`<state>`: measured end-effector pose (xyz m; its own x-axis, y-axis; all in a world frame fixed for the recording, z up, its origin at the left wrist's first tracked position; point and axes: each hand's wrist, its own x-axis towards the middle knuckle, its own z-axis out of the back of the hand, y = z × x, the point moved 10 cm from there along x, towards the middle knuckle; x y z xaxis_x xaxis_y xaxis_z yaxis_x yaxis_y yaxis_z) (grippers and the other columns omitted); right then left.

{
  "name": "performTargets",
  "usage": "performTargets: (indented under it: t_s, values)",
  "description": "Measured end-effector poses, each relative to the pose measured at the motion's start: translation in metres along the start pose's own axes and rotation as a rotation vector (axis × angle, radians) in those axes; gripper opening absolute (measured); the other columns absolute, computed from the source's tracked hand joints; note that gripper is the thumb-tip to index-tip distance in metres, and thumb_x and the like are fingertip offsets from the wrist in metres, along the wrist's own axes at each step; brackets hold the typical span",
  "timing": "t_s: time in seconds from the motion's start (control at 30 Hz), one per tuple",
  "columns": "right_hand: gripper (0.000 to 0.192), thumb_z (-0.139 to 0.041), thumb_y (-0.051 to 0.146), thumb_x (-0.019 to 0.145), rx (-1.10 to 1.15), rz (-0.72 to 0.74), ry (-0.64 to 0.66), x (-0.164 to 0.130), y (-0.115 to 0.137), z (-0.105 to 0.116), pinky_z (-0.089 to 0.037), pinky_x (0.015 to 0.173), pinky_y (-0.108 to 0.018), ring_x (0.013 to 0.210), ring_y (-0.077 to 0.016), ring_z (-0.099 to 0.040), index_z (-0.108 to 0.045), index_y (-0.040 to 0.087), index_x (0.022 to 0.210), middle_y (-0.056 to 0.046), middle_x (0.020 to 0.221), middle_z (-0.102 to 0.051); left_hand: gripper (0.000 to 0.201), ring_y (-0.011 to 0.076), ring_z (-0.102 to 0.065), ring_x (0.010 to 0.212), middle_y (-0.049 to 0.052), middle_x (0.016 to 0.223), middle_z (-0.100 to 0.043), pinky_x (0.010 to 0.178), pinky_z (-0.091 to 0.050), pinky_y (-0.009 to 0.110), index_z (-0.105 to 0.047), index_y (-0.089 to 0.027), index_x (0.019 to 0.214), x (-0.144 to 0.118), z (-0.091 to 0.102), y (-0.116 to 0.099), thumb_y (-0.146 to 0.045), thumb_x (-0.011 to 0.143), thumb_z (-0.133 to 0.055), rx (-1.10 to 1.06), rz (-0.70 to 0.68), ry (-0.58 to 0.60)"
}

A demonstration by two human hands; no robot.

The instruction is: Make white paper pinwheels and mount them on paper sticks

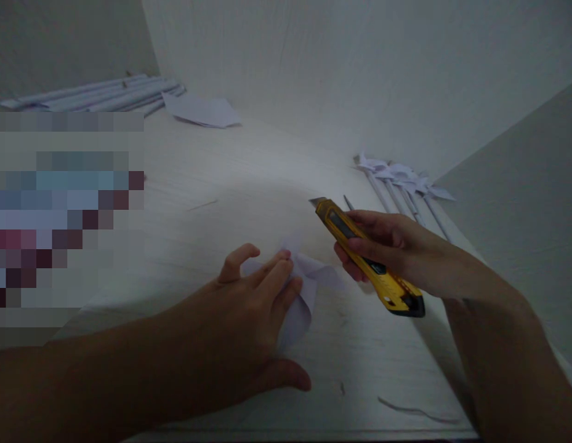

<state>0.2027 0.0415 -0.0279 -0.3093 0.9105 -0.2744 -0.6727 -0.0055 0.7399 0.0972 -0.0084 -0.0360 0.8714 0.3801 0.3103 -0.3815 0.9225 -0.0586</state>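
My left hand presses its fingertips together onto the middle of a white paper pinwheel lying on the table. Its thumb sticks out to the side, and the hand hides part of the curled paper. To the right, my right hand grips a yellow utility knife held above the table, apart from the paper. The short blade pokes out at the upper left end. Behind the knife shows a thin dark pointed tip whose kind I cannot make out.
Several finished paper pinwheels on sticks lie at the right by the wall. Rolled paper sticks and a folded white paper sheet lie at the back left. A thin wire-like strip rests near the front edge. The left side is blurred out.
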Motion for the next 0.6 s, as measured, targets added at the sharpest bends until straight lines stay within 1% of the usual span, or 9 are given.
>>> performTargets:
  t_s: [0.17, 0.3, 0.37, 0.43, 0.53, 0.6]
  values:
    - [0.022, -0.039, 0.031, 0.089, -0.078, 0.011, -0.037, -0.005, 0.006, 0.006, -0.037, 0.038, -0.019, 0.043, -0.0085, -0.049, -0.053, 0.015, 0.082, 0.000, 0.056, -0.056, 0.057, 0.0262, -0.050, 0.111, 0.013, 0.118, -0.058, 0.097, -0.026, 0.041, -0.058, -0.015, 0.114, 0.001, 0.000, 0.002, -0.058, 0.079, -0.044, -0.008, 0.030, -0.009]
    - [0.019, -0.046, 0.032, 0.085, -0.262, 0.034, -0.052, -0.015, 0.008, 0.003, -0.035, 0.036, -0.019, 0.041, -0.0085, -0.048, -0.059, 0.018, 0.085, 0.001, 0.056, -0.058, 0.059, 0.0252, -0.050, 0.111, 0.012, 0.119, -0.058, 0.098, -0.024, 0.040, -0.059, -0.016, 0.111, 0.000, 0.001, 0.002, -0.061, 0.079, -0.039, 0.001, 0.034, -0.044]
    - [0.018, -0.049, 0.033, 0.084, -0.349, 0.057, -0.085, -0.020, 0.009, 0.000, -0.038, 0.038, -0.020, 0.043, -0.0094, -0.049, -0.061, 0.020, 0.087, 0.000, 0.059, -0.061, 0.059, 0.0253, -0.049, 0.112, 0.013, 0.119, -0.058, 0.098, -0.023, 0.040, -0.059, -0.015, 0.111, -0.002, 0.001, 0.001, -0.061, 0.079, -0.038, 0.000, 0.027, -0.065]
    - [0.018, -0.049, 0.033, 0.084, -0.396, 0.086, -0.120, -0.023, 0.011, -0.005, -0.042, 0.043, -0.021, 0.047, -0.0105, -0.053, -0.064, 0.023, 0.089, -0.001, 0.065, -0.065, 0.060, 0.0258, -0.049, 0.113, 0.014, 0.118, -0.058, 0.098, -0.023, 0.040, -0.058, -0.014, 0.111, -0.002, 0.001, 0.000, -0.062, 0.079, -0.039, -0.010, 0.023, -0.085]
    - [0.020, -0.049, 0.029, 0.084, -0.413, 0.136, -0.163, -0.022, 0.017, -0.013, -0.049, 0.051, -0.023, 0.055, -0.0134, -0.060, -0.067, 0.026, 0.092, -0.001, 0.077, -0.069, 0.062, 0.0263, -0.050, 0.111, 0.014, 0.118, -0.058, 0.098, -0.023, 0.041, -0.058, -0.014, 0.111, -0.002, 0.001, 0.002, -0.063, 0.078, -0.040, -0.026, 0.046, -0.093]
    - [0.019, -0.053, 0.029, 0.081, -0.413, 0.170, -0.209, -0.021, 0.021, -0.014, -0.051, 0.053, -0.025, 0.058, -0.0154, -0.062, -0.068, 0.028, 0.092, -0.001, 0.078, -0.070, 0.062, 0.0267, -0.051, 0.109, 0.014, 0.118, -0.058, 0.098, -0.023, 0.042, -0.058, -0.014, 0.111, -0.001, 0.001, 0.004, -0.063, 0.077, -0.041, -0.031, 0.064, -0.086]
